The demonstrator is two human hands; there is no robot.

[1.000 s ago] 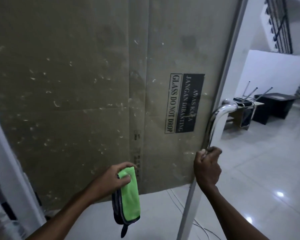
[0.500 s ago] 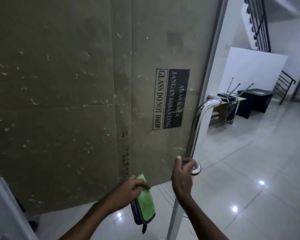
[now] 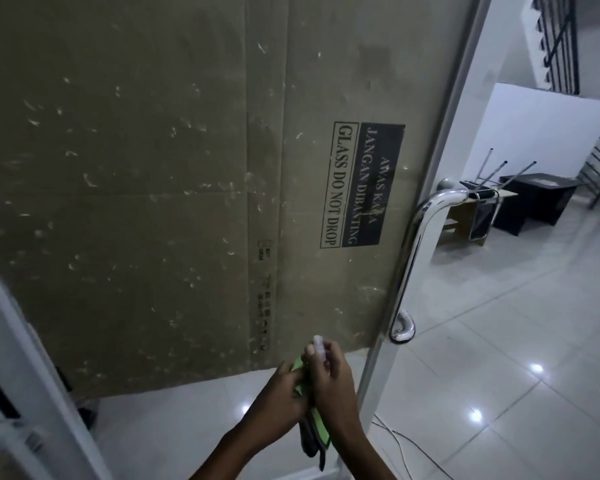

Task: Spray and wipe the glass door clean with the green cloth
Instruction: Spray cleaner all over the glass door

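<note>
Glass door backed with cardboard, both hands meeting low in front of it over the green cloth.

Speckled cardboard printed "GLASS DO NOT DROP" covers the pane behind the glass, beside the steel handle. The left hand grips the green cloth, which hangs folded below the fists, probably kept ready for wiping. The right hand is curled around something small and pale poking above its fingers, possibly a sprayer; what it is cannot be told. Neither hand touches the door.
</note>
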